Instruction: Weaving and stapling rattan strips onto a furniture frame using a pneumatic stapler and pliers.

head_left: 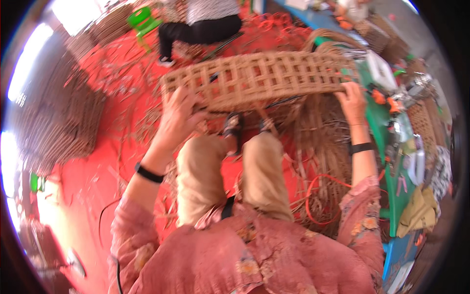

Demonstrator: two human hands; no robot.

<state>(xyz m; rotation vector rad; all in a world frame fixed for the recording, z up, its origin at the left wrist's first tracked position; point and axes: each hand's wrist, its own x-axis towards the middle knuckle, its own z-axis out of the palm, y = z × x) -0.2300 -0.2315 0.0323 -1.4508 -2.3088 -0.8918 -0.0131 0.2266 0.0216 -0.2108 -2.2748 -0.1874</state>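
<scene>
A long woven panel point(235, 73) of tan plant fibre, with an open lattice of crossing strands, is held up sideways in front of my knees. My left hand point(179, 116) grips its left end, fingers folded against the lower corner. At the opposite end, my right hand point(352, 102) pinches the lower right corner, thumb and fingers closed on the rim. The panel's far side is hidden from me. Dark bands circle both my wrists.
Tall stacks of woven pieces point(63, 108) stand at the left. Loose fibre strands point(318, 147) litter the red floor covering point(98, 191). A green table point(404, 203) with tools and cloth runs along the right. Ahead, a person in dark trousers point(205, 32) sits near a green stool point(141, 18).
</scene>
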